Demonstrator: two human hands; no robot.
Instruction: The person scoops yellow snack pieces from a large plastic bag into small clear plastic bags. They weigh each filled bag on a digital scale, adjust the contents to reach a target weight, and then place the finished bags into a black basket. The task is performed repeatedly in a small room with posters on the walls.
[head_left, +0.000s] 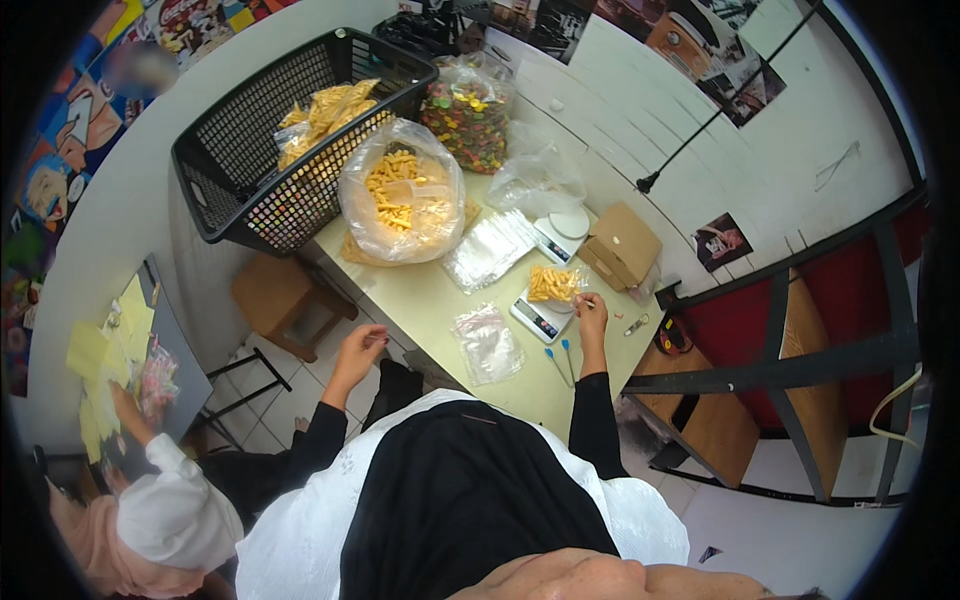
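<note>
My right hand (592, 315) pinches the right edge of a small clear plastic bag of yellow snack sticks (553, 285). That bag is at the pan of a white digital kitchen scale (541, 321); whether its full weight rests there I cannot tell. Off the table's left edge, my left hand (360, 352) hangs in the air with loosely bent fingers and nothing visible in it. Flat clear zip bags (489, 343) lie on the table between my hands. Two blue-tipped tools (559, 364) lie just left of my right wrist.
A large open plastic bag of snack sticks (401, 195) stands near a black plastic crate (300, 135). Behind are a bag of colourful sweets (469, 112), a second scale (559, 234) and a cardboard box (621, 247). A brown stool (289, 300) and another person (176, 517) are at left.
</note>
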